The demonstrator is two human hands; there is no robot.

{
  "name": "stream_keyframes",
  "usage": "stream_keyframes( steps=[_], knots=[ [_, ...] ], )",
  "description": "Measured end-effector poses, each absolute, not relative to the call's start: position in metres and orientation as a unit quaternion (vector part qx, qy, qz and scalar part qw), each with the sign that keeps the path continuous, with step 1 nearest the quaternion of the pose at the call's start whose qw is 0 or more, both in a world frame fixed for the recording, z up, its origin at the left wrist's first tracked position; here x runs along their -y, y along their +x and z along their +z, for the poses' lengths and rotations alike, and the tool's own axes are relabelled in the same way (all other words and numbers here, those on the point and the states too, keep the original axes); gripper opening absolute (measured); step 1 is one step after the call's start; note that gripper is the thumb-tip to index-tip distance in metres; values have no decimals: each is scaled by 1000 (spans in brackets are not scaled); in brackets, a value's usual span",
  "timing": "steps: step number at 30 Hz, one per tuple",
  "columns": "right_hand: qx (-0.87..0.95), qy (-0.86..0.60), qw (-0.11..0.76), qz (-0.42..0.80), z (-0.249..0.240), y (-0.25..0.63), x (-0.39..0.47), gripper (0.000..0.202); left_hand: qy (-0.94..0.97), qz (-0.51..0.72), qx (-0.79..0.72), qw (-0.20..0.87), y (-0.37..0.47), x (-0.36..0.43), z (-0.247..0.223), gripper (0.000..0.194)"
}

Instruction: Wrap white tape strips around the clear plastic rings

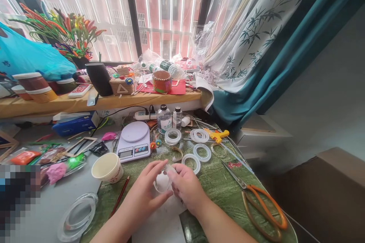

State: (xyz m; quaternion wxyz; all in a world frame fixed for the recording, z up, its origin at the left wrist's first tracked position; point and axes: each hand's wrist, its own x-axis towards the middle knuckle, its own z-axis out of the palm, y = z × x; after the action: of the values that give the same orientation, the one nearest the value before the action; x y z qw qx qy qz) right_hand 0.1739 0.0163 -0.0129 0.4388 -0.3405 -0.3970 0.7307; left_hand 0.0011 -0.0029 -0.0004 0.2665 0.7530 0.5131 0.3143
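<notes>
Window (168, 11) behind, teal curtain (256, 68) on the right, loaded sill (182, 99) above a green tabletop (216, 201). Your clear ring (163, 190) is at the near middle, up in both hands over a white sheet (162, 224). Your right hand (186, 186) pinches its upper right edge, thumb against fingers. Your left hand (148, 186) is curved round the left side, thumb low, fingertips at the top; its exact contact is partly hidden. Just past your right hand: a white ring (199, 166), another ring (209, 153) touching or nearly touching it. Ring stack (172, 141) farther back, near the two bottles. Yellow glue gun (218, 136) back right. Orange-handled scissors (245, 186) lie to your right, blades pointing away. On your left: pencil (120, 196), paper cup (116, 174) tipped toward you, kitchen scale (134, 142) behind.
</notes>
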Motion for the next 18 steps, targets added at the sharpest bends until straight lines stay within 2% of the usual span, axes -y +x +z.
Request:
stream_keyframes(
  steps=[4, 11, 18],
  knots=[
    [384, -368, 440, 723, -20, 177, -20, 44, 750, 301, -527, 262, 1, 4, -3, 76],
    [473, -360, 471, 652, -20, 171, -13, 40, 727, 317, -565, 227, -2, 0, -1, 65],
    [451, -376, 475, 655, -20, 179, -21, 39, 759, 294, -560, 154, -6, -1, -14, 67]
  ],
)
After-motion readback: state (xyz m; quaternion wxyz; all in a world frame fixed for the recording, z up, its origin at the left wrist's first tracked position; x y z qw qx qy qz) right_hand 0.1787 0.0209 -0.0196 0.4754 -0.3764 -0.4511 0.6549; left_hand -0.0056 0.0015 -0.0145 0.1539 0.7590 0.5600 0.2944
